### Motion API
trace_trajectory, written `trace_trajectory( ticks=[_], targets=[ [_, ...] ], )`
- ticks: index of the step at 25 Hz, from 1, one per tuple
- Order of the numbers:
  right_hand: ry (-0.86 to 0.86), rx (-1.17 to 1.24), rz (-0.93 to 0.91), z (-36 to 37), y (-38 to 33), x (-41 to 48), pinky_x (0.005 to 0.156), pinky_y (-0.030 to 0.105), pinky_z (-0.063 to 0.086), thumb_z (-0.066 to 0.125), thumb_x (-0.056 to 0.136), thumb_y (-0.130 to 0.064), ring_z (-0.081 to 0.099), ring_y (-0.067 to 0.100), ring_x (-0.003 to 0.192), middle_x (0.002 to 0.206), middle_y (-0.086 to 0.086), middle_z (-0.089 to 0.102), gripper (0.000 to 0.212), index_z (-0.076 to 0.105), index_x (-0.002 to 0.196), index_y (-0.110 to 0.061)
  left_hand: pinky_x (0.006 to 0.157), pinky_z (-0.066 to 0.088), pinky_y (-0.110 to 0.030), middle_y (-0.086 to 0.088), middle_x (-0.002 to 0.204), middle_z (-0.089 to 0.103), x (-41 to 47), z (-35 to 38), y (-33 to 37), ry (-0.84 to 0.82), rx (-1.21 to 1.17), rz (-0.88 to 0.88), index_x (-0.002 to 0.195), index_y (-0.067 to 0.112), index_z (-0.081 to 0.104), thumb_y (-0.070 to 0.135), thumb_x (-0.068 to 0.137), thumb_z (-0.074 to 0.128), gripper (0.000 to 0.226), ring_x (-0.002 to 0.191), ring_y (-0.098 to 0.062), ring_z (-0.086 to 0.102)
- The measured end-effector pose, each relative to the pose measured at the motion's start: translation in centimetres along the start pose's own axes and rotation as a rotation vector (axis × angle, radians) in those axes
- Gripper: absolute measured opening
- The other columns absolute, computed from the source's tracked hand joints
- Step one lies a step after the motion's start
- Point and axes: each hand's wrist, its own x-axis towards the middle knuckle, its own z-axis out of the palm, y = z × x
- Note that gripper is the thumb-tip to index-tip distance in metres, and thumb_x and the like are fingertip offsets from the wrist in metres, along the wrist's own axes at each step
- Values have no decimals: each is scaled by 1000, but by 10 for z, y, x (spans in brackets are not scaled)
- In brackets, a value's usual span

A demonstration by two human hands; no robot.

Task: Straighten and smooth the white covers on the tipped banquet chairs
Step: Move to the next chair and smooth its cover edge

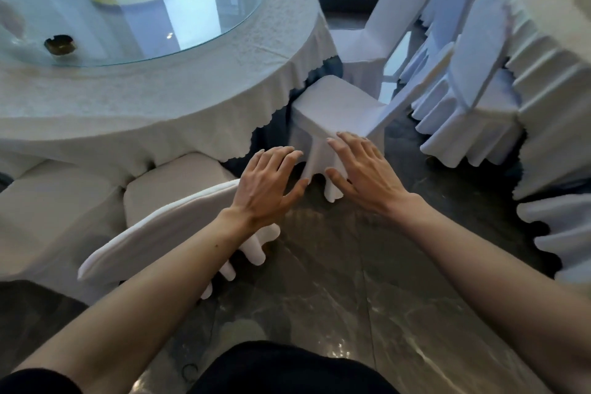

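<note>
Both hands reach forward, fingers spread and straight, grasping nothing. The left hand (268, 189) hangs at frame centre above the dark marble floor (351, 281). The right hand (364, 173) is just beside it, its fingertips in front of the skirt of a white chair cover (335, 105); I cannot tell whether they touch the cloth. That chair leans toward the round tabletop (160, 99) at upper left, and its skirt gathers into folds near the hem. A second tipped chair (160, 233) lies at lower left, under the left forearm.

The step in hand looks like the approach to the centre chair's cover. The next move likely calls for laying both palms on the gathered skirt, drawing the hem down evenly, then stroking the folds flat.
</note>
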Motion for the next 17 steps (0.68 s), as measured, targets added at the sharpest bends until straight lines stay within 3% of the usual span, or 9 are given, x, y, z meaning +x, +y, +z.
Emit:
trace_trajectory(
  ticks=[4,9,17],
  targets=[
    [31,-19,78,-11,58,-8,115,46,21,41,96,-47,34,33,136,147,16,37,56,33,142,-15,106,37,-50,-10,135,54,55,23,34,-42,-25,51,131,12,51,48,95,41,52,125,-28,49],
    [16,-59,170,-18,136,4,116,51,24,36,96,-50,31,33,139,151,16,33,60,31,144,-15,107,37,-49,-9,136,54,131,69,50,-66,-56,100,132,14,49,51,95,37,54,124,-28,50],
    [13,-84,193,-20,280,85,112,51,28,41,96,-49,34,33,136,149,15,35,57,33,143,-17,102,39,-43,-9,134,55,285,147,55,-56,-107,140,132,16,47,49,94,42,50,119,-27,52]
  ],
)
